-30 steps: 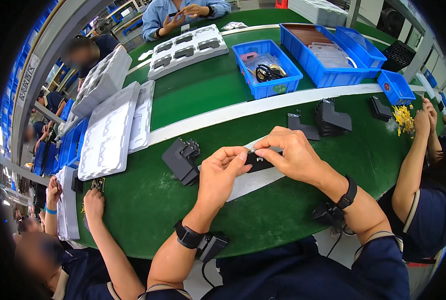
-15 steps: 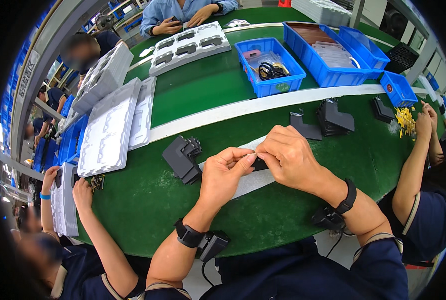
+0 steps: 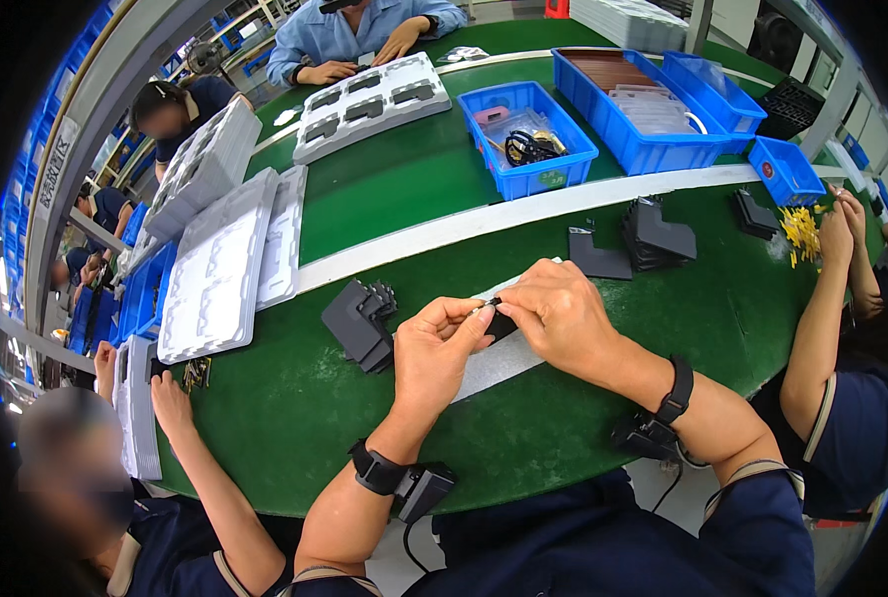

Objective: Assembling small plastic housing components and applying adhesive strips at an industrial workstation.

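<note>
A smooth green counter (image 3: 543, 448) shows a low sheen, its surface scuffed pale toward the near edge. Stacked black L-shaped pieces (image 3: 660, 239) toward its right end look like matt plastic, as does a flat black piece (image 3: 503, 325) nearer the front edge. Beyond, a rectangular blue bin (image 3: 548, 183) is glossy plastic; at the left edge, a white moulded tray (image 3: 215, 269) gleams, smooth and plastic-looking.

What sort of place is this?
Most likely a factory assembly area: people work around a green table, with stacked white trays and blue bins on it.
</note>
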